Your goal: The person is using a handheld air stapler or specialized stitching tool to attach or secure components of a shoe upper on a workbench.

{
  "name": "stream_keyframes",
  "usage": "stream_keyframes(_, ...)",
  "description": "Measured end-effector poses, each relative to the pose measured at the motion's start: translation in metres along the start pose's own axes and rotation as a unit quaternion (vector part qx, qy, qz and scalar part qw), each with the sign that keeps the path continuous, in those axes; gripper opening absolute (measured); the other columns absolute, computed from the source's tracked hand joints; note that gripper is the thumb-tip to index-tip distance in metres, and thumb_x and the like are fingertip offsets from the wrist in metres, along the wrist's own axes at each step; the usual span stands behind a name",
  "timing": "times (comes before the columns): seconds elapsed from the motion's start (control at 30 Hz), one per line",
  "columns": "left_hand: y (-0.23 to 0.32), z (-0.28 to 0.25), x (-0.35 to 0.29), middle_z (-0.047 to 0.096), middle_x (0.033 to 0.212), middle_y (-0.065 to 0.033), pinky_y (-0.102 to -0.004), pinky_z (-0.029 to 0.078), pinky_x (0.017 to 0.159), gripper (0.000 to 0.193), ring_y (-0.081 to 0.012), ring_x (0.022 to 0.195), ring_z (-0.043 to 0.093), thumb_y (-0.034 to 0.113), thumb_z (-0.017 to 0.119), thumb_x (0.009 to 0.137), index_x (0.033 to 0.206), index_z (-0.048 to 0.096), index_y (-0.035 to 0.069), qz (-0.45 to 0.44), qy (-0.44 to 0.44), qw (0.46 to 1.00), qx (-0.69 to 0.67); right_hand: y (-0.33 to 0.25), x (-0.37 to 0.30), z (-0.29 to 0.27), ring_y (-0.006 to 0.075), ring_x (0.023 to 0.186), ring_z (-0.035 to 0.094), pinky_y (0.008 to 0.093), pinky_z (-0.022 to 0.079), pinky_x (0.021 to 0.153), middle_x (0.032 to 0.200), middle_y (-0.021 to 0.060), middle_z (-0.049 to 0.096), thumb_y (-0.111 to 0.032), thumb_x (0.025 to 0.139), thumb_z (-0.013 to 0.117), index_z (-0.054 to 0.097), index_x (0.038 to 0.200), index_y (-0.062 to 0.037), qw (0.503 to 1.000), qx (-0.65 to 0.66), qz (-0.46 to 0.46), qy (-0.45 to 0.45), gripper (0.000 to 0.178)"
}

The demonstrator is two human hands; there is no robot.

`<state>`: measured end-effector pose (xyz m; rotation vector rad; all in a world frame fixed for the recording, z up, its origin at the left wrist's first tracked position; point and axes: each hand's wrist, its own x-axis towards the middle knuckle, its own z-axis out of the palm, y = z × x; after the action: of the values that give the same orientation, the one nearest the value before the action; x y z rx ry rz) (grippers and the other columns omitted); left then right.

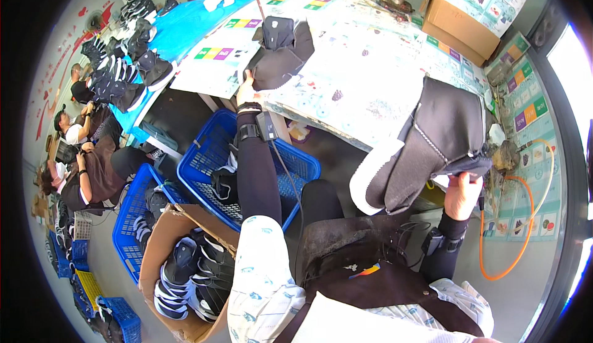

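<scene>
My left hand (247, 93) is closed on the edge of a black shoe (278, 65) at the table's near edge; its fingers are partly hidden by the shoe. My right hand (463, 198) grips a second black shoe (432, 145) by its collar end. This one has a white sole and light stitching along its side. It is tilted in front of the table's right part, with its sole turned toward the lower left.
The table (364, 65) has a printed paper cover and a blue sheet (185, 31), with many shoes at the left. Blue baskets (309, 164) and a cardboard box (154, 263) holding shoes stand below. An orange hose (531, 219) hangs at right. Co-workers (99, 164) sit at left.
</scene>
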<state>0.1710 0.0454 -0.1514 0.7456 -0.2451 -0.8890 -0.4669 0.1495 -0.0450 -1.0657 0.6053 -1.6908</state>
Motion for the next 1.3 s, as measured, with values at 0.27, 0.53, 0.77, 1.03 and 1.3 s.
stream_keyframes(0.27, 0.025, -0.031, -0.045, 0.076, 0.095, -0.0201, -0.0422, 0.058, 0.076, 0.043, -0.0326, 0.082, 0.073, 0.026, 0.082, 0.087, 0.112, 0.07, -0.007, 0.211, 0.235, 0.681, 0.661, 0.017, 0.007, -0.009, 0.0187, 0.092, 0.068, 0.0336, 0.059, 0.081, 0.106, 0.0046, 0.068, -0.005, 0.092, 0.075, 0.06, 0.117, -0.0066, 0.999, 0.026, 0.024, -0.022, 0.03)
stream_keyframes(0.53, 0.032, 0.121, -0.312, 0.047, 0.154, -0.0214, -0.0422, 0.035, 0.119, 0.069, -0.0351, 0.144, 0.044, 0.009, 0.072, 0.09, 0.152, 0.043, 0.001, 0.465, -0.243, 0.607, 0.597, 0.045, 0.033, 0.079, 0.0116, 0.083, 0.07, 0.0238, 0.058, 0.062, 0.103, 0.0066, 0.071, -0.02, 0.091, 0.08, 0.068, 0.121, 0.0014, 0.949, -0.069, 0.297, -0.082, 0.039)
stream_keyframes(0.77, 0.016, 0.169, -0.287, 0.056, 0.144, -0.0157, -0.0376, 0.053, 0.099, 0.074, -0.0216, 0.126, 0.058, 0.009, 0.077, 0.093, 0.155, 0.036, -0.001, 0.132, -0.243, 0.886, 0.373, 0.085, 0.045, 0.101, 0.0197, 0.093, 0.075, 0.0332, 0.063, 0.081, 0.113, 0.0112, 0.074, -0.021, 0.104, 0.065, 0.065, 0.123, 0.0017, 0.874, 0.288, 0.317, -0.227, 0.03)
stream_keyframes(1.03, 0.008, 0.218, -0.314, 0.067, 0.127, -0.0232, -0.0408, 0.05, 0.102, 0.04, -0.0413, 0.117, 0.064, 0.011, 0.065, 0.097, 0.136, 0.062, 0.0, 0.432, -0.225, 0.679, 0.549, 0.041, 0.077, 0.066, 0.0164, 0.116, 0.061, 0.0348, 0.057, 0.092, 0.131, 0.0062, 0.061, -0.024, 0.102, 0.066, 0.052, 0.142, -0.004, 0.946, -0.17, -0.009, -0.277, 0.047)
stream_keyframes(1.3, -0.064, 0.238, -0.327, 0.057, 0.141, -0.0245, -0.0477, 0.044, 0.108, 0.047, -0.0434, 0.128, 0.056, 0.008, 0.063, 0.099, 0.145, 0.057, 0.002, 0.448, -0.387, 0.602, 0.536, 0.005, 0.042, 0.054, 0.0329, 0.101, 0.07, 0.0409, 0.058, 0.085, 0.115, 0.0112, 0.069, -0.027, 0.096, 0.072, 0.072, 0.126, -0.0156, 0.87, -0.438, -0.185, -0.128, 0.032)
